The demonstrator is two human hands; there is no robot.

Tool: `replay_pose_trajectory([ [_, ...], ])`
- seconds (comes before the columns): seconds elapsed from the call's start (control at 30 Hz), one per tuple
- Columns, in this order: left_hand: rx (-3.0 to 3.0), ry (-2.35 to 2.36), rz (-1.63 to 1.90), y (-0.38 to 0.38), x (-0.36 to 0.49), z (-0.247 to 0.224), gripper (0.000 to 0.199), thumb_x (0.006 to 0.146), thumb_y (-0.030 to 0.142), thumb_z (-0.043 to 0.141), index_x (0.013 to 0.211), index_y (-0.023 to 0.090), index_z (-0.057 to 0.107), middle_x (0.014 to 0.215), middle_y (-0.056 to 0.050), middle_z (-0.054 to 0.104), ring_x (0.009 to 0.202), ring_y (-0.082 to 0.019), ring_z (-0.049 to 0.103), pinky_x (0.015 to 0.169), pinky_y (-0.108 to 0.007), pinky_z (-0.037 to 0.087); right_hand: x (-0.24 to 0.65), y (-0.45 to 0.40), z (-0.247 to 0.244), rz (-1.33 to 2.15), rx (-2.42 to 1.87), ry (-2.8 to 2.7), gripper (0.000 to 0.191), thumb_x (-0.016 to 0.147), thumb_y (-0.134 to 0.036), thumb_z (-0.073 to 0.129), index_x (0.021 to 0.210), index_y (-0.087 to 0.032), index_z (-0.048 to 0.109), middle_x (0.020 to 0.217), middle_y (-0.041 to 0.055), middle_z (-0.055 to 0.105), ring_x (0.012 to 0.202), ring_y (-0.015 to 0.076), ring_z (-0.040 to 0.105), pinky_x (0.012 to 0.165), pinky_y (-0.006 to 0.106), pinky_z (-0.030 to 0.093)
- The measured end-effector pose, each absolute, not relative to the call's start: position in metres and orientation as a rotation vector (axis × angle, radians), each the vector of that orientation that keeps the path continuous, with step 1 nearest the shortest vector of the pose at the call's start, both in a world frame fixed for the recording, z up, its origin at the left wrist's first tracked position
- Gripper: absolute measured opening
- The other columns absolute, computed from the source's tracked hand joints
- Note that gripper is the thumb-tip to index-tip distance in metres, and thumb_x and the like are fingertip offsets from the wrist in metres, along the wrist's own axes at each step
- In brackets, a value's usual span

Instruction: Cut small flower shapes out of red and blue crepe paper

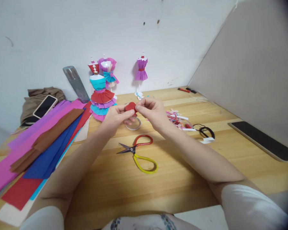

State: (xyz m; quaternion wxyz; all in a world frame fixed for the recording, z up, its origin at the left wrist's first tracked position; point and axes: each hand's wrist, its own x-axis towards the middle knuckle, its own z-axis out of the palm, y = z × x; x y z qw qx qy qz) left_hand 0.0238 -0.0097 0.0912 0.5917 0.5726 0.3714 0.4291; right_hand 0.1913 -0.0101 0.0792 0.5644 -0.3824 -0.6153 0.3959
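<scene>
1. Centrally, one red paper piece (131, 107) was held between both hands, raised above the wooden table (105, 195).
2. Left hand (114, 117): thumb and forefinger were pinched on the red paper piece, the other fingers loosely curled beneath.
3. Right hand (151, 111): fingertips were drawn together on the piece's right edge.
4. Done, by appearance: four dress forms wore garments. Three were clustered left of centre, among them a turquoise tiered dress (97, 83); a purple dress (141, 74) stood apart, near the wall.
5. Outstanding, as judged: the red piece was joined to none of these and seemed mid-work; how much remained could not be told.
6. Containers: one capped bottle (77, 85) stood behind the paper sheets (48, 140); its contents were indistinct.
7. Uncontained: paper scraps (175, 120) lay heaped directly on the tabletop; scissors (132, 149), blades parted, lay nearer the wearer.
</scene>
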Motion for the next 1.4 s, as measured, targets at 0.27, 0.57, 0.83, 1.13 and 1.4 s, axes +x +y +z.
replay_pose_trajectory([
  [0.27, 1.378, 0.974, 1.036, -0.013, 0.026, 0.096, 0.012, 0.074, 0.023, 0.075, 0.068, 0.013, 0.073, 0.062, -0.004, 0.072, 0.052, -0.011, 0.063, 0.054, -0.021, 0.052, 0.199, -0.012, 0.083, 1.053, -0.848, -1.530, 0.028, 0.078, -0.047, 0.071, 0.073, -0.021, 0.063, 0.059, -0.0045, 0.050, 0.054, 0.0109, 0.040, 0.053, 0.029, 0.031],
  [0.57, 1.636, 1.097, 0.919, -0.015, 0.027, 0.101, 0.013, 0.073, 0.015, 0.068, 0.061, 0.015, 0.071, 0.051, 0.001, 0.062, 0.050, -0.010, 0.057, 0.054, -0.021, 0.047, 0.199, -0.012, 0.086, 1.104, -0.916, -1.594, 0.017, 0.070, -0.036, 0.071, 0.070, -0.020, 0.066, 0.062, -0.0019, 0.059, 0.059, 0.0125, 0.048, 0.055, 0.028, 0.036],
  [0.83, 1.765, 1.084, 0.883, -0.012, 0.020, 0.101, 0.017, 0.078, 0.023, 0.069, 0.063, 0.015, 0.071, 0.054, 0.000, 0.064, 0.053, -0.011, 0.058, 0.053, -0.021, 0.043, 0.196, -0.010, 0.084, 1.080, -0.944, -1.502, 0.015, 0.069, -0.032, 0.068, 0.063, -0.022, 0.058, 0.056, -0.0036, 0.050, 0.058, 0.0128, 0.043, 0.053, 0.028, 0.030],
  [1.13, 1.470, 0.907, 0.972, -0.009, 0.020, 0.093, 0.050, 0.067, 0.055, 0.087, 0.094, 0.015, 0.077, 0.091, -0.008, 0.077, 0.077, -0.017, 0.073, 0.060, -0.022, 0.054, 0.196, -0.005, 0.078, 1.035, -0.905, -1.343, 0.024, 0.065, -0.040, 0.072, 0.062, -0.023, 0.056, 0.054, -0.0045, 0.046, 0.055, 0.0115, 0.039, 0.049, 0.026, 0.027],
  [1.4, 1.365, 0.930, 1.093, -0.013, 0.031, 0.084, 0.024, 0.067, 0.034, 0.084, 0.076, 0.013, 0.075, 0.065, -0.003, 0.072, 0.057, -0.011, 0.064, 0.056, -0.021, 0.051, 0.189, -0.007, 0.076, 1.052, -0.837, -1.315, 0.022, 0.065, -0.037, 0.073, 0.061, -0.022, 0.057, 0.052, -0.0057, 0.046, 0.052, 0.0106, 0.040, 0.049, 0.026, 0.029],
])
